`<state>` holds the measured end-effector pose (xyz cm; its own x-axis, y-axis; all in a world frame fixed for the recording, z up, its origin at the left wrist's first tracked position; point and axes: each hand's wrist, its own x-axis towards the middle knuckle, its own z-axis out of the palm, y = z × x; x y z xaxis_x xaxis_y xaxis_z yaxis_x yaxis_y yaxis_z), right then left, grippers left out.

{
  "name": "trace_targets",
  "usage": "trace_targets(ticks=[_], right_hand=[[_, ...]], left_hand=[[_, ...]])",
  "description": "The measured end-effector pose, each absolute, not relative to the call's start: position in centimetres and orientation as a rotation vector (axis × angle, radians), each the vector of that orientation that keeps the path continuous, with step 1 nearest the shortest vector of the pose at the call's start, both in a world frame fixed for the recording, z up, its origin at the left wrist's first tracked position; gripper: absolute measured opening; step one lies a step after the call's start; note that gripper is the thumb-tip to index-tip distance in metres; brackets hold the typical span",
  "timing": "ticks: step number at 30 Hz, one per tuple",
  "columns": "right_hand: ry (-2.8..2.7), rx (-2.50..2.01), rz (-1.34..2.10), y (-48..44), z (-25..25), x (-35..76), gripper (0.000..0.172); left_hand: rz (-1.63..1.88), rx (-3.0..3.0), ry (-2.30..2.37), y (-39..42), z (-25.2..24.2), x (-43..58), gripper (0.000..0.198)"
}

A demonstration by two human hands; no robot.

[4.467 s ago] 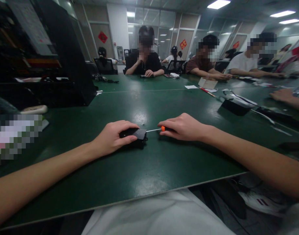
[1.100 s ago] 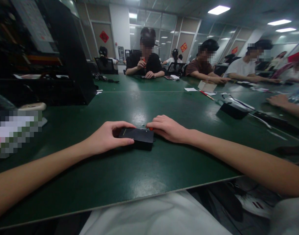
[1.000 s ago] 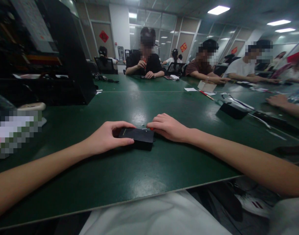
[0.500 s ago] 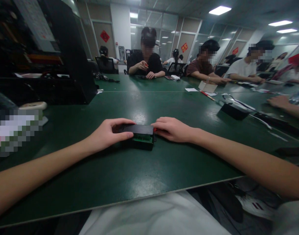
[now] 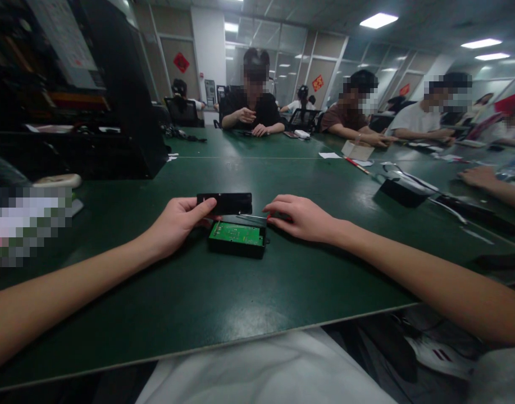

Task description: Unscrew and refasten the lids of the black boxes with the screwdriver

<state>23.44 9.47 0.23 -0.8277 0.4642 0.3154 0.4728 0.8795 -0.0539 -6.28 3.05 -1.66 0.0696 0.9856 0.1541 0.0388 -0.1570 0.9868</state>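
Grip on the left is a pinch: the left hand (image 5: pixel 175 224) has thumb and fingers closed on one end of a flat black lid (image 5: pixel 224 203), holding it level and raised just behind the case (image 5: pixel 237 249), probably so the inside lies open to view. The case sits flat on the green surface (image 5: pixel 223 297) between the two hands, and its green circuit board (image 5: pixel 236 233) faces up inside it. The right hand (image 5: pixel 303 219) rests palm down just to the right of the case. Its fingers are curled over a screwdriver (image 5: pixel 251 216) with a thin shaft that lies across the case's far edge. Only a trace of red handle shows under the fingers, so this grip looks closed on the tool rather than merely resting on it. Low and flat, the tool is out of the lid's way. Farther right, well apart, stands a black box (image 5: pixel 402 189) with cables. A co-worker's hand (image 5: pixel 478 177) lies beyond it. At the far side, a person in a black top (image 5: pixel 251 109) sits among others.
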Motion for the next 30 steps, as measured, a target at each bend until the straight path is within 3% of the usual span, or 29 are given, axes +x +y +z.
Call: trace_targets(ticks=[8, 19, 27, 30], right_hand=[[-2.622, -0.485, 0.080, 7.8, 0.5, 22.6, 0.034], [-2.652, -0.536, -0.021, 4.4, 1.6, 20.4, 0.068], [-2.850, -0.729, -0.039, 2.8, 2.9, 17.2, 0.048], [-2.831, -0.717, -0.083, 2.3, 3.8, 18.5, 0.051]], left_hand=[[1.234, 1.368, 1.112, 3.2, -1.5, -6.2, 0.038], [1.236, 1.206, 1.025, 3.5, -1.3, -6.4, 0.027], [1.252, 1.205, 1.011, 3.2, -1.0, -6.0, 0.026], [1.258, 1.151, 0.987, 3.1, -1.0, -6.1, 0.023]])
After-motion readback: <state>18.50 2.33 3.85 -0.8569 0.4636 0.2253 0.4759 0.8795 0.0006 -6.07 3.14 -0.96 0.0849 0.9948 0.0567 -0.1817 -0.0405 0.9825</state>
